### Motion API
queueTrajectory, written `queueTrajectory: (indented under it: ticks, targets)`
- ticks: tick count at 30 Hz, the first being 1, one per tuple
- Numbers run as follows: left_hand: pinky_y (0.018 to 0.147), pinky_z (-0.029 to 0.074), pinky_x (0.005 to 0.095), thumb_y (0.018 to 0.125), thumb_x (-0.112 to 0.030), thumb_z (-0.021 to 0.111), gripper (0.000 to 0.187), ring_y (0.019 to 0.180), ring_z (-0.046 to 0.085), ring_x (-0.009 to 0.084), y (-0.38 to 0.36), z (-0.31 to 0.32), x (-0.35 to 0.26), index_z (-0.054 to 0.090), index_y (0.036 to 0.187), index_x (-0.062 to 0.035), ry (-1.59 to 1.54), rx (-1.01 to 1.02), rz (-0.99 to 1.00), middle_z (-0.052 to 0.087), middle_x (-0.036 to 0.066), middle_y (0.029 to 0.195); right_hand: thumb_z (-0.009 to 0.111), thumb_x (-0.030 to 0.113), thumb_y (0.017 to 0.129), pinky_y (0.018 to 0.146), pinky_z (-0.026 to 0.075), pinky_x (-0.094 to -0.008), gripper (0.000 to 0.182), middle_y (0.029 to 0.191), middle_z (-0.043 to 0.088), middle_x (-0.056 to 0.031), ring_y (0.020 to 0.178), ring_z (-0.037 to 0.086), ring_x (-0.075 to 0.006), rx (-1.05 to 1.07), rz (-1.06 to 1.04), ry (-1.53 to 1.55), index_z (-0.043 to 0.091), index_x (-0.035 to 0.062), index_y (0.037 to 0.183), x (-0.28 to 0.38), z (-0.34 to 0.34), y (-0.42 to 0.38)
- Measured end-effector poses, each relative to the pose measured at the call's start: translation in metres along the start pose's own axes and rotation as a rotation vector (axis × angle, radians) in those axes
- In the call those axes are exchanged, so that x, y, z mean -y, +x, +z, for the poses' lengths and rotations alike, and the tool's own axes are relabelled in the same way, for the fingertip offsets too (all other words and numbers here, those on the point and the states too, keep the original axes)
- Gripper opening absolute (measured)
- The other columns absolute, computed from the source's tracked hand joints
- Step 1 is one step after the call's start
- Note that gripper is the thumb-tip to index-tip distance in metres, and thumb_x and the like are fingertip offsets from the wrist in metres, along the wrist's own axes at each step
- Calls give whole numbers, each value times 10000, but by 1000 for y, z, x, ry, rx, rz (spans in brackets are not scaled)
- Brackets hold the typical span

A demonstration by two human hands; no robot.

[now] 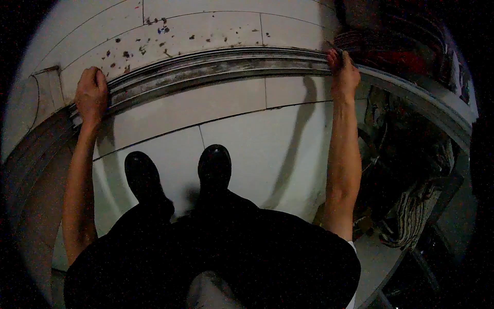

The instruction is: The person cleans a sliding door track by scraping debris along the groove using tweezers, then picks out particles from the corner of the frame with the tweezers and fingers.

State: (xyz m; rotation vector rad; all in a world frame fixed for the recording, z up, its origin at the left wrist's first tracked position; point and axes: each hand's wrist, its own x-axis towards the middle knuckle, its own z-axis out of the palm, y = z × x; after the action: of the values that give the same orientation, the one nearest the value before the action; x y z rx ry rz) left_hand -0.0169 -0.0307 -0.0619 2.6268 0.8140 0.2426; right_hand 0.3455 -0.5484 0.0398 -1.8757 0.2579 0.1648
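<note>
A long grey metal profile [221, 67] with lengthwise grooves and dark stains crosses the view and looks curved through the lens. The fingers of my left hand [92, 92] are closed around it toward the left, knuckles up. Farther right, my right hand [343, 72] has its fingers curled over the profile's upper edge, thumb side upward. Both arms are stretched forward. The undersides of the fingers are hidden.
Dark scraps of debris [126, 54] lie scattered on the pale tiled floor [226, 118] beyond the profile. My black shoes [215, 162] stand on the near side. At the right are dark piled items and a bundle of striped cloth [414, 213].
</note>
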Motion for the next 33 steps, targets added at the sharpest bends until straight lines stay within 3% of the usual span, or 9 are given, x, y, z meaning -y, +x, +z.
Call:
queueTrajectory:
  ticks: [4, 8, 11, 14, 20, 23, 26, 33]
  targets:
    - [769, 499, 470, 1015, -206, 542, 194, 867, 645, 391, 0, -1, -2, 647, 991, -44, -11, -15, 1, 632, 168, 939, 673, 181, 1020, 886, 633, -385, 325, 1057, 739, -229, 959, 755, -284, 50, -158, -346, 654, -129, 1115, -29, -18, 25]
    - [763, 492, 472, 1013, -217, 544, 205, 858, 640, 396, 1, 0, 1, 646, 991, -41, -13, -18, 29, 629, 174, 933, 660, 188, 1031, 875, 626, -361, 310, 1045, 743, -205, 928, 756, -251, 99, -236, -444, 666, -109, 1118, -20, -16, 6]
    - [760, 489, 474, 1011, -215, 546, 201, 854, 636, 399, 2, 1, 3, 644, 988, -41, -29, 18, -19, 627, 177, 929, 689, 263, 1000, 716, 563, -327, 295, 881, 779, -98, 789, 727, -176, 22, -274, -375, 776, -19, 1012, -27, -13, -5]
    - [761, 490, 473, 1011, -202, 545, 191, 852, 637, 398, 1, 2, 3, 640, 984, -39, 7, -10, -2, 625, 176, 923, 679, 254, 999, 724, 572, -328, 295, 867, 783, -104, 788, 735, -184, 36, -285, -319, 779, -24, 1009, -33, -17, -1]
    - [750, 493, 479, 1003, -183, 555, 168, 848, 638, 406, 2, -5, -8, 636, 977, -39, -52, -39, 5, 630, 182, 928, 694, 250, 982, 726, 588, -353, 288, 876, 791, -117, 767, 737, -192, -35, -273, -700, 759, -27, 1024, -25, -17, -4]
    - [741, 492, 481, 1000, -177, 560, 158, 846, 637, 409, 1, 1, -2, 638, 976, -41, -19, -78, 52, 633, 182, 930, 693, 251, 985, 721, 586, -363, 286, 877, 792, -118, 779, 744, -195, 17, -246, -428, 758, -27, 1012, -46, -22, 9]
    - [739, 491, 486, 1003, -181, 557, 161, 847, 639, 409, 1, 3, 3, 640, 974, -45, -9, -62, 54, 636, 177, 930, 690, 250, 990, 721, 583, -367, 284, 877, 793, -115, 792, 748, -193, 27, -236, -394, 752, -28, 997, -45, -17, 7]
    - [746, 497, 484, 1009, -197, 551, 177, 854, 644, 405, 1, -1, 0, 645, 979, -50, -3, -24, 21, 642, 175, 944, 681, 261, 1007, 746, 575, -314, 340, 882, 788, -137, 815, 750, -158, -53, -263, -781, 755, -69, 979, -17, 4, -14]
